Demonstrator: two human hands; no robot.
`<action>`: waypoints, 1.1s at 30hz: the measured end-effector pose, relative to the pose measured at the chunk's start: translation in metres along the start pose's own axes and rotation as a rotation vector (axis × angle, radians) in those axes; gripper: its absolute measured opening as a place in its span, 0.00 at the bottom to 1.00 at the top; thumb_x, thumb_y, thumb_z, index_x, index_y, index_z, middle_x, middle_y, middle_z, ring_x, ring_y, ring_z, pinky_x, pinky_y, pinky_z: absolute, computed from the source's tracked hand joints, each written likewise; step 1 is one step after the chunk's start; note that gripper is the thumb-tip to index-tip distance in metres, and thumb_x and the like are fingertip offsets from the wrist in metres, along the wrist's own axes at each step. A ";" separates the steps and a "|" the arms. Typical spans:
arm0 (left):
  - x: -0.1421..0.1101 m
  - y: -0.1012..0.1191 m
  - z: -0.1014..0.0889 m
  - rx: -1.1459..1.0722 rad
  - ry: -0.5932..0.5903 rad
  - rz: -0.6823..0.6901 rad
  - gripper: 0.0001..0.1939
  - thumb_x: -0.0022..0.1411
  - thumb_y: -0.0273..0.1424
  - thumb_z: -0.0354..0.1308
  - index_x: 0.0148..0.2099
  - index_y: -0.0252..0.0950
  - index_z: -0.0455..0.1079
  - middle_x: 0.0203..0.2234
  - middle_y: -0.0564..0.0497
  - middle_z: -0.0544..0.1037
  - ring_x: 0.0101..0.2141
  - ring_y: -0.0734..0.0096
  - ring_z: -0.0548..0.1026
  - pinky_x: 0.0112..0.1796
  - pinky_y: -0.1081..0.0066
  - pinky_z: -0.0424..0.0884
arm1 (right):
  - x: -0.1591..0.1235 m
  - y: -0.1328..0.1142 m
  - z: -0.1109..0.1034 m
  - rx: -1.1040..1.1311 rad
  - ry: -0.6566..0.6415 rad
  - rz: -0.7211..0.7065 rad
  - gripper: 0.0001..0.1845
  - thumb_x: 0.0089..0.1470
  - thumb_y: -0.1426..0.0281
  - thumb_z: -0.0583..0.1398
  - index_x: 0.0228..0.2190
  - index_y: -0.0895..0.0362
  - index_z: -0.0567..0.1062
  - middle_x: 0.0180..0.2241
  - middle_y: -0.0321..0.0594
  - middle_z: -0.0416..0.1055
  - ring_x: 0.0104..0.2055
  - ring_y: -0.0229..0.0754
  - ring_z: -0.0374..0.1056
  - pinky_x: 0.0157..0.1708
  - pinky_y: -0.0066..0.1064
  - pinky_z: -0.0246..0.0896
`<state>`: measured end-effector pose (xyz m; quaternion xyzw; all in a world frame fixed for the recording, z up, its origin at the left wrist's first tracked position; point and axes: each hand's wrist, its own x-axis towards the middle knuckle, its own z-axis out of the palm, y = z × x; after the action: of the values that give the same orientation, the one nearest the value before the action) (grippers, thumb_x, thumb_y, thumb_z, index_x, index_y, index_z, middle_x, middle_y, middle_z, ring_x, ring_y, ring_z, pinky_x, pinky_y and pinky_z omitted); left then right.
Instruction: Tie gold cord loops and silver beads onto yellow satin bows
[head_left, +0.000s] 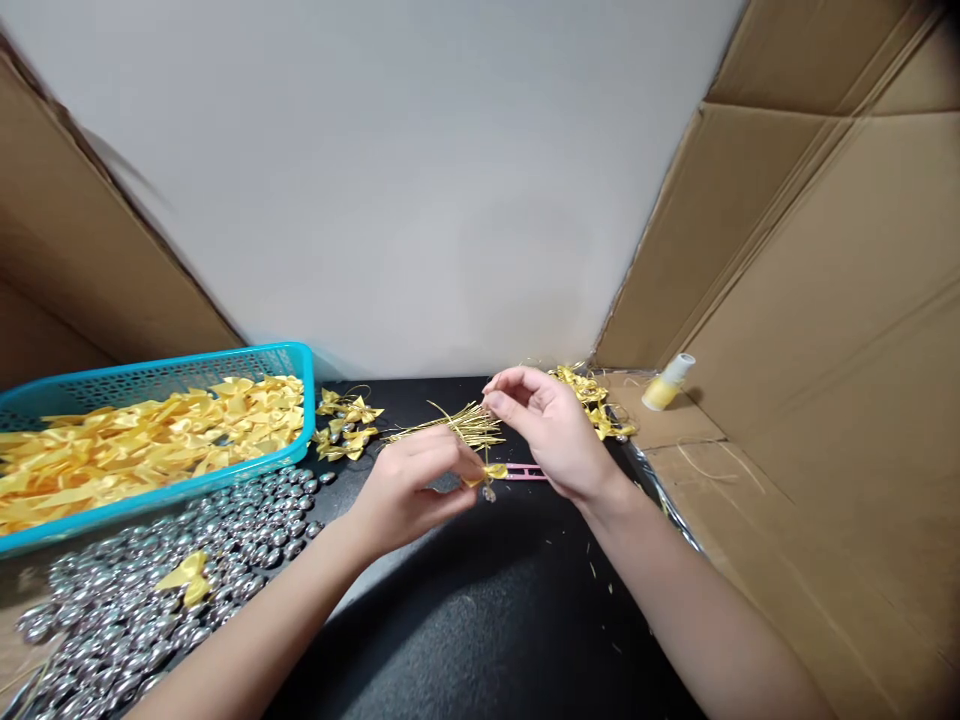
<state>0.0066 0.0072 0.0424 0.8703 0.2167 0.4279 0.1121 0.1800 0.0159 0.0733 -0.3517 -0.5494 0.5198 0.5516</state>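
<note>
Between the thumb and fingers of my left hand (pixel 427 475) is a small yellow ribbon bow (pixel 495 471), with a silvery bead (pixel 489 494) hanging just under it. Up and to the right, my right hand (pixel 551 430) is closed in a pinch, thumb against forefinger. A thin gold cord (pixel 487 435) seems to run from the bow up to those fingertips. Behind the hands lies a loose bundle of gold cord lengths (pixel 469 428). A flat pink slotted piece (pixel 526 471) shows on the black table, partly hidden by my right hand.
A blue basket (pixel 309 400) full of yellow bows stands at left. Many silvery beads (pixel 247 535) spread before it, one loose bow (pixel 189 578) on top. Corded bows lie in a left pile (pixel 345 425) and a right pile (pixel 600 405). A small bottle (pixel 667 383) stands near cardboard walls (pixel 825 300).
</note>
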 end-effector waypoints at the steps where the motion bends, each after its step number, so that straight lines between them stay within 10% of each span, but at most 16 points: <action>1: 0.000 0.000 0.002 -0.026 -0.020 -0.032 0.07 0.56 0.20 0.57 0.30 0.37 0.70 0.25 0.51 0.80 0.28 0.73 0.77 0.31 0.74 0.74 | 0.002 0.000 -0.003 0.014 -0.001 0.015 0.06 0.49 0.70 0.65 0.28 0.56 0.72 0.29 0.35 0.71 0.34 0.35 0.68 0.42 0.32 0.67; 12: -0.005 0.006 0.021 -0.409 0.029 -0.425 0.04 0.60 0.27 0.59 0.36 0.35 0.76 0.31 0.46 0.83 0.33 0.68 0.81 0.37 0.68 0.78 | 0.018 0.004 -0.015 0.393 -0.009 0.417 0.07 0.51 0.80 0.63 0.27 0.58 0.71 0.28 0.32 0.69 0.30 0.30 0.70 0.36 0.25 0.68; 33: -0.010 0.026 0.028 -0.810 -0.051 -0.744 0.07 0.59 0.27 0.64 0.40 0.39 0.80 0.33 0.51 0.84 0.34 0.74 0.80 0.38 0.79 0.75 | 0.033 0.027 -0.020 0.585 0.107 0.602 0.07 0.57 0.81 0.58 0.29 0.59 0.70 0.22 0.31 0.72 0.21 0.28 0.65 0.27 0.22 0.64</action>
<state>0.0305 -0.0210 0.0285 0.6322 0.3249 0.3873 0.5871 0.1900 0.0573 0.0522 -0.3516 -0.2219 0.7727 0.4796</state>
